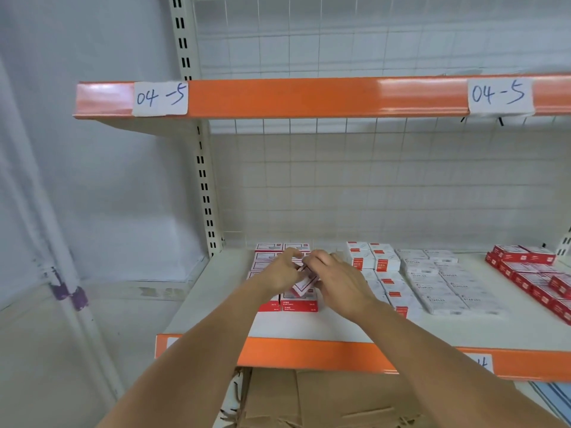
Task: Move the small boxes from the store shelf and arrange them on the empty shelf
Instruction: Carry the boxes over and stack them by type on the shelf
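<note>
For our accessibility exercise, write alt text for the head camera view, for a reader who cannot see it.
Two bare hands, left hand and right hand, hold a tilted small box between them above stacked red-and-white boxes on a white shelf with an orange edge. More box rows lie to the right; the shelf above is labelled 04-5.

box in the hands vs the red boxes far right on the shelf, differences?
Colour: the held box is mostly white with red trim; the red boxes are mostly red.
Pose: the held box is tilted, one corner pointing down; the red boxes lie flat in rows.
Support: the held box is gripped between the left hand and right hand; the red boxes rest untouched on the shelf.
Both are small cartons.
</note>
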`<state>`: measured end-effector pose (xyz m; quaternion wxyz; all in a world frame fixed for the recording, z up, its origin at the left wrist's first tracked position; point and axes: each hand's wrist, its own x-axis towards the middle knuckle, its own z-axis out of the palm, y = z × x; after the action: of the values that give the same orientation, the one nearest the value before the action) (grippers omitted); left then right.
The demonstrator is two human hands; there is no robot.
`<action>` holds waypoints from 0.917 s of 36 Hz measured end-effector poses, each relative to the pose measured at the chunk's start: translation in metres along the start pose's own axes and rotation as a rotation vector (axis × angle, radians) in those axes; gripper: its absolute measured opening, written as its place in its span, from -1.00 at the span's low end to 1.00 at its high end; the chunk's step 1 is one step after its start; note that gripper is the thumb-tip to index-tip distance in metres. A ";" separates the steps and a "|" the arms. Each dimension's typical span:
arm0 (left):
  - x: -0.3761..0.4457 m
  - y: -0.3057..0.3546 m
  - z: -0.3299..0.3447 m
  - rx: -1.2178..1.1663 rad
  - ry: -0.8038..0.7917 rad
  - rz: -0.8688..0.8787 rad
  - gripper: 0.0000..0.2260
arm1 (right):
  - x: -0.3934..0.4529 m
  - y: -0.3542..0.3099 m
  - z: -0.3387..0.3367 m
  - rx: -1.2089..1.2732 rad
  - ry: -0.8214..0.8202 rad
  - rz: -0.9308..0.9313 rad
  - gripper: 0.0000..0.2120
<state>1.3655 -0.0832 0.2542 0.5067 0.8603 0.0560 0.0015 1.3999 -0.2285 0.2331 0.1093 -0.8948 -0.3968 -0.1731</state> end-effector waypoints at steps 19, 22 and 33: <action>-0.012 -0.068 -0.005 0.696 0.503 0.116 -0.72 | 0.024 -0.014 0.021 0.107 -0.118 0.300 -0.60; -0.014 -0.068 -0.006 0.715 0.491 0.131 -0.71 | 0.026 -0.019 0.023 0.096 -0.094 0.323 -0.63; -0.014 -0.050 0.001 0.791 0.429 0.181 -0.67 | -0.001 -0.011 0.013 -0.029 -0.092 0.363 -0.65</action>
<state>1.3467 -0.0619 0.2112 0.1140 0.9694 0.0804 0.2022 1.3935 -0.2178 0.2216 0.1075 -0.9602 -0.2309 -0.1149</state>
